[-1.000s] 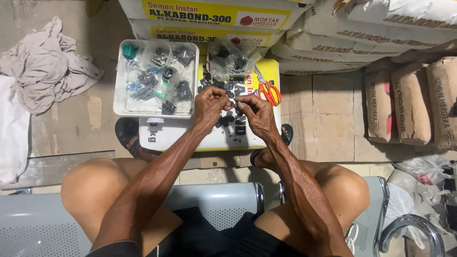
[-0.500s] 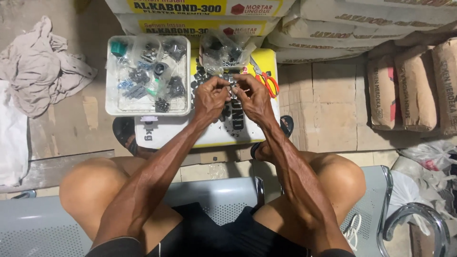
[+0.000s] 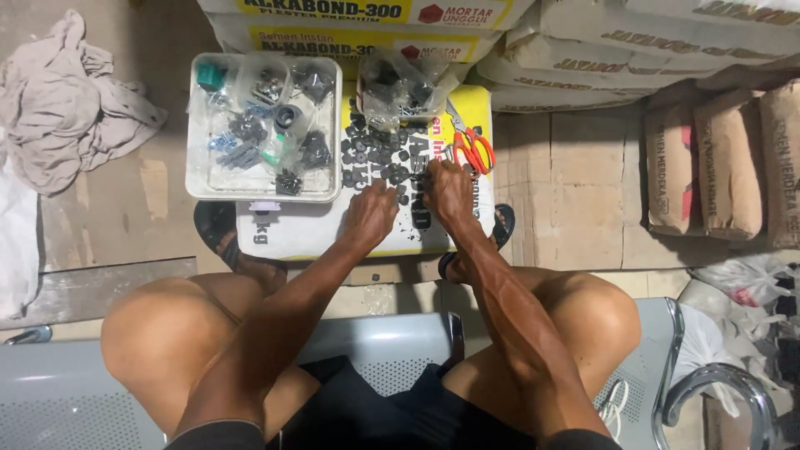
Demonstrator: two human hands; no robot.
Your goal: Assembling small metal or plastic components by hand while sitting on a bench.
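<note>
- black little plastic parts (image 3: 375,158) are lying scattered over the yellow-and-white sack (image 3: 283,229) that is serving as the table, right under both hands.
- a moment ago the two hands were meeting above the pile, pinching something between them; now they are coming down apart, so whatever was being worked seems to be set down and sorting looks to be resuming.
- the left hand (image 3: 371,212) is pressing flat among the parts, its fingers (image 3: 385,190) spread a little; i cannot tell whether it is gripping one.
- the right hand (image 3: 447,190) is resting just beside it, fingers curled onto the parts near the sack's right edge; whether they are clamped on anything is hidden.
- orange-handled pliers (image 3: 473,148) are lying just past the right hand, close enough to be bumped.
- a clear plastic tray (image 3: 204,179) of bagged bits is sitting to the left, touching the sack.
- a clear bag (image 3: 404,83) of more parts is slumping at the far edge.
- stacked cement sacks (image 3: 600,50) are crowding behind, and a grey rag (image 3: 67,108) is lying on the floor at left.
</note>
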